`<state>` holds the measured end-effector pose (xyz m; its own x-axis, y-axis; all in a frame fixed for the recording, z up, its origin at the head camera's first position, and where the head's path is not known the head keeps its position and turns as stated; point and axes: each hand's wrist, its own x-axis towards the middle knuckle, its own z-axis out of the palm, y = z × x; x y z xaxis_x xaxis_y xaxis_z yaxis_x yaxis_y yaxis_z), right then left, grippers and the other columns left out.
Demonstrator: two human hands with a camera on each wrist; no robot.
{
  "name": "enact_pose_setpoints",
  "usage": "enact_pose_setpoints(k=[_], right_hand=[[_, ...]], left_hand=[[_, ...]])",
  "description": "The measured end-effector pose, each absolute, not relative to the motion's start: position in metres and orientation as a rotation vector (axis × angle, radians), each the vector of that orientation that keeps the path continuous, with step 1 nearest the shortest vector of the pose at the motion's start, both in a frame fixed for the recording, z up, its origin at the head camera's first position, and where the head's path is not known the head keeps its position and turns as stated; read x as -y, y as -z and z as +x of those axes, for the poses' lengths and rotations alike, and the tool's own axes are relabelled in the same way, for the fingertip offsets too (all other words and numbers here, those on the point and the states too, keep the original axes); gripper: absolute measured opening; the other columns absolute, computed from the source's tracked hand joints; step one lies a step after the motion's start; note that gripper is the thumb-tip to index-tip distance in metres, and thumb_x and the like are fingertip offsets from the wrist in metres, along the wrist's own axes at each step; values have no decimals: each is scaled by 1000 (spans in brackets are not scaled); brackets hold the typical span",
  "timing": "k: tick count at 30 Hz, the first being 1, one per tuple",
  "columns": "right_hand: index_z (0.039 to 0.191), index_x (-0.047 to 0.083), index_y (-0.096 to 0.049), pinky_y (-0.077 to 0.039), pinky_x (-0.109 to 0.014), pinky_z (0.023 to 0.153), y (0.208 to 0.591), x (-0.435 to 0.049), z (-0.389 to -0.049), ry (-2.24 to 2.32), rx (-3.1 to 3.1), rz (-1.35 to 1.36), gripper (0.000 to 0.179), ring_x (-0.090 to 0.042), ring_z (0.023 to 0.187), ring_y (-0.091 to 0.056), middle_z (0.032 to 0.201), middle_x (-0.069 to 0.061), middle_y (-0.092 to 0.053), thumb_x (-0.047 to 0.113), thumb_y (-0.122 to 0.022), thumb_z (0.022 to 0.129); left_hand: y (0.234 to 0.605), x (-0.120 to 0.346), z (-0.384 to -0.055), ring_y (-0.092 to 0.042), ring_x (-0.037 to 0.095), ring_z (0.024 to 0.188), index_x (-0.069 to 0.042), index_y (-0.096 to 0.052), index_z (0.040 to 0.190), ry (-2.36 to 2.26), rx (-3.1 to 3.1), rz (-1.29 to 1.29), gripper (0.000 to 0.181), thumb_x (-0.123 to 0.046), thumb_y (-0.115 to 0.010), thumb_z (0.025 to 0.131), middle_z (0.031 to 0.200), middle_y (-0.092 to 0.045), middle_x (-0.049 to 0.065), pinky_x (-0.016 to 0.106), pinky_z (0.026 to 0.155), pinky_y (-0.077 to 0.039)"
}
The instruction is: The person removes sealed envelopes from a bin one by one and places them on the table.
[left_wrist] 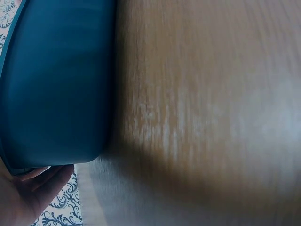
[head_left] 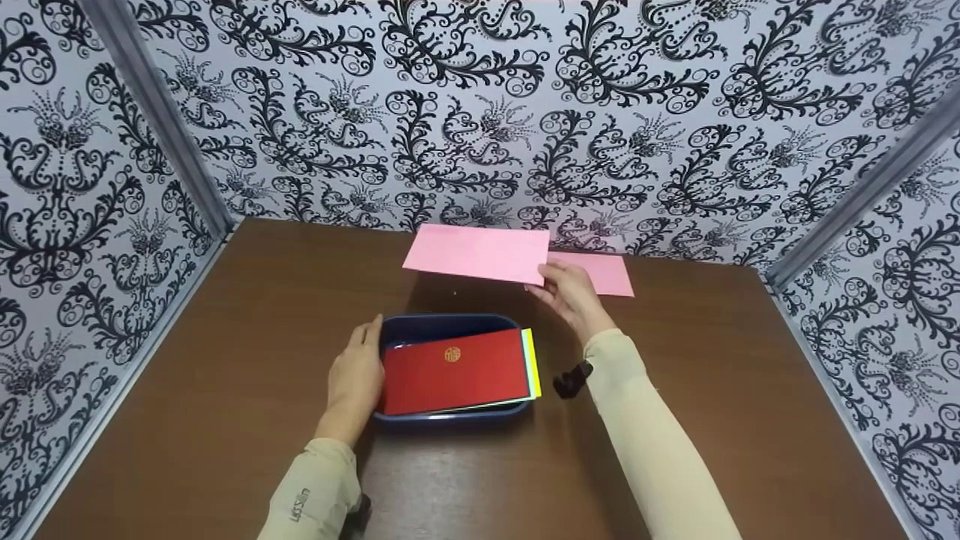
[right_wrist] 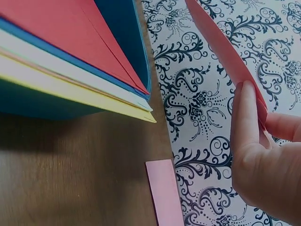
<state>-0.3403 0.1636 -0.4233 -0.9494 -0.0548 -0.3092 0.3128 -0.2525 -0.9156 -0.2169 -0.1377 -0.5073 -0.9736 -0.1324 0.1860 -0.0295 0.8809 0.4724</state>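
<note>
My right hand (head_left: 571, 300) pinches a pink envelope (head_left: 480, 252) by its right end, between thumb and fingers, and holds it raised over the back of the table. In the right wrist view this envelope (right_wrist: 225, 54) shows nearly edge-on. A second pink envelope (head_left: 600, 273) lies behind that hand near the back wall. My left hand (head_left: 355, 375) rests against the left end of a dark blue bin (head_left: 450, 418), its fingers (left_wrist: 49, 188) along the outside below the rim. A red envelope (head_left: 457, 375) with a gold emblem tops the stack in the bin.
Under the red envelope, blue, white and yellow edges (right_wrist: 80, 92) stick out past the bin's right end. The brown table (head_left: 225, 375) is bounded by patterned wall panels (head_left: 480, 112) at the back and both sides.
</note>
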Motion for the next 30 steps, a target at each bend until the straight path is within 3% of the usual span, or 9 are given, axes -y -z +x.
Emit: enact_pose_setpoints(k=[12,30], right_hand=[[142,-10,-42,-61,-22,77,420,-156,-351,2295,-1764,298,42,-9,78,-69,90,-3,-66,2,-47,102],[143,-8,-43,-60,-24,83,424,-145,-358,2173,-1874,244,42,-11,91,-65,111,-10,-60,4,-46,103]], left_hand=[[507,139,-218,-69,44,87,-10,-44,150,708,2858,125,59,1,-50,93,140,-55,18,55,78,-58],[504,137,-217,-68,46,84,-10,-44,150,698,2860,121,58,2,-51,93,141,-54,17,54,75,-58]])
